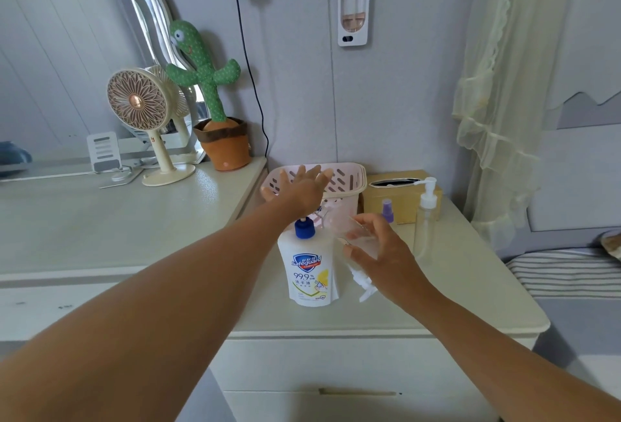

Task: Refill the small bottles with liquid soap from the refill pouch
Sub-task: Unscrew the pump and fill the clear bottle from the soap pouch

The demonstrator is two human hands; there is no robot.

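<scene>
Pouch [311, 275] stands upright mid-cabinet [437, 304], blue cap up, with bare top in front of it to the front edge; basket [349, 167], box [400, 201], spray bottle [387, 209] and pump bottle [425, 216] crowd the back and right. Left hand [299, 191] hovers over the basket behind the pouch, fingers spread, holding nothing, hiding part of the rim. Right hand [386, 257] curls round a tilted clear bottle [349, 225], pump end down, just right of the pouch; outline blurred.
</scene>
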